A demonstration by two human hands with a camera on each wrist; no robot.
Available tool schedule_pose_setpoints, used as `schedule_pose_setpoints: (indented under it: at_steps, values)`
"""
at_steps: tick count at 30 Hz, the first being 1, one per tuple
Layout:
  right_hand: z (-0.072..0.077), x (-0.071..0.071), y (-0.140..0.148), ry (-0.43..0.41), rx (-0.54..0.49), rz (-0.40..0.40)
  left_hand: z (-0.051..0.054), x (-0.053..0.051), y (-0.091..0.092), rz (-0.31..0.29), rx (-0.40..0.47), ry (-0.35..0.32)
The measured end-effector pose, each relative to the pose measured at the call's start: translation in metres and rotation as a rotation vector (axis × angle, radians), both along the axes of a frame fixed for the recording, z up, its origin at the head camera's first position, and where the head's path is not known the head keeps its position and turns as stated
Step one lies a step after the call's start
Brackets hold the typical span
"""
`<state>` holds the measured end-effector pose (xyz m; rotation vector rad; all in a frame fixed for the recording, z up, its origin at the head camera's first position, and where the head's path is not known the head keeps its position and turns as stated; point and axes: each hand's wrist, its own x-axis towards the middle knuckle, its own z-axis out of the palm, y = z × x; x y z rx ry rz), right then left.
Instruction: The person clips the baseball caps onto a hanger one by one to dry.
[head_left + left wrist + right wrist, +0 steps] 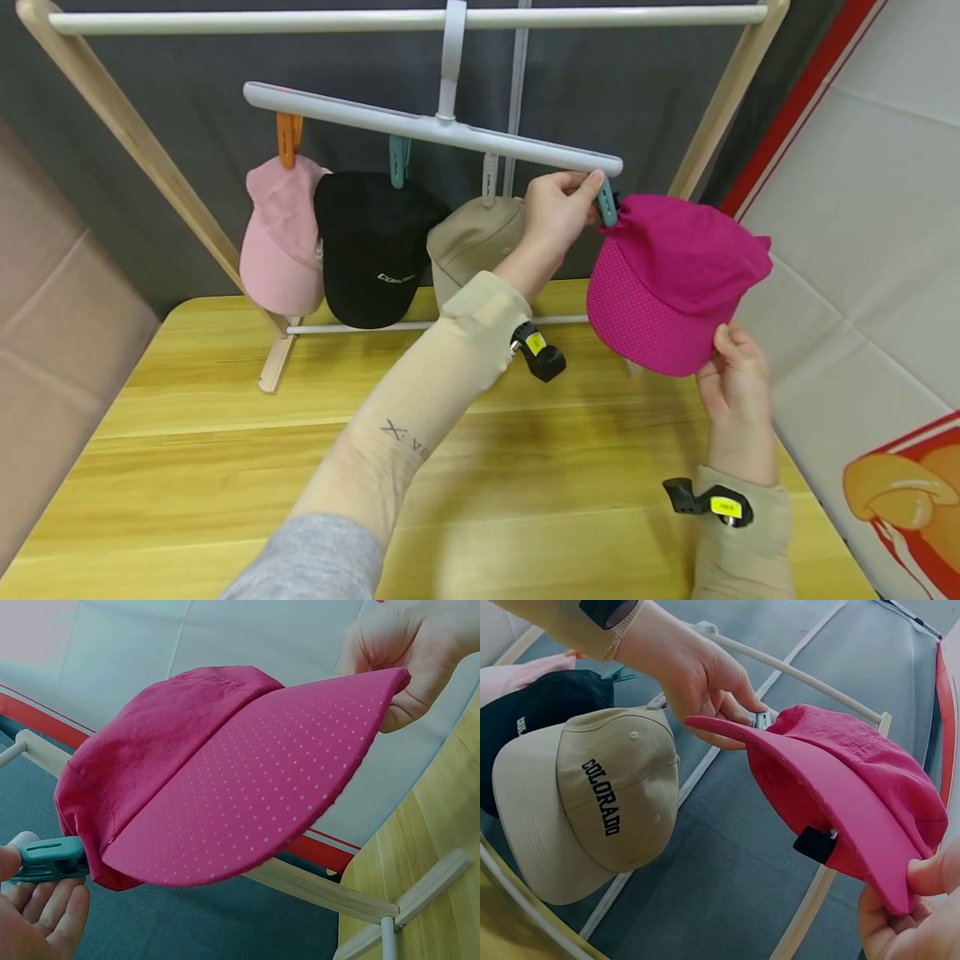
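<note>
My left hand pinches a teal clothespin at the low right end of a white hanger. In the left wrist view, the thumb and fingers press the handles of the clothespin, whose jaws meet the edge of the magenta cap. With thumb and fingers, my right hand grips that cap's dotted brim at its lower right. The beige cap lettered COLORADO hangs just left of my left hand, from a grey clothespin. Part of it is hidden behind the left wrist.
A pink cap hangs from an orange clothespin, beside a black cap under another teal clothespin. The tilted hanger hooks over the rack's white bar. Wooden rack legs stand on the wood-grain table.
</note>
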<state>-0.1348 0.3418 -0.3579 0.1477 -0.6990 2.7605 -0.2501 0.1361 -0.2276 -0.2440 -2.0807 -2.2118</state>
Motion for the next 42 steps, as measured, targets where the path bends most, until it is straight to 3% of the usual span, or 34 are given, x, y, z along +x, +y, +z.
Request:
schedule_pose_setpoints:
  at_steps: [11, 19, 24, 31, 42]
  values:
    - [0.003, -0.005, -0.008, -0.022, 0.064, -0.066, -0.001, 0.001, 0.000, 0.004, 0.017, -0.020]
    - [0.008, -0.010, -0.017, -0.059, 0.043, -0.147, 0.000, 0.008, 0.005, 0.024, -0.116, 0.018]
    - [0.012, -0.013, -0.019, -0.103, 0.009, -0.218, 0.002, 0.009, 0.003, 0.015, -0.122, 0.019]
    - [0.012, -0.011, -0.017, -0.103, 0.040, -0.203, 0.003, 0.007, 0.001, 0.011, -0.109, 0.035]
    - [0.008, -0.007, -0.008, -0.079, 0.021, -0.183, 0.005, 0.008, 0.001, -0.005, -0.015, 0.013]
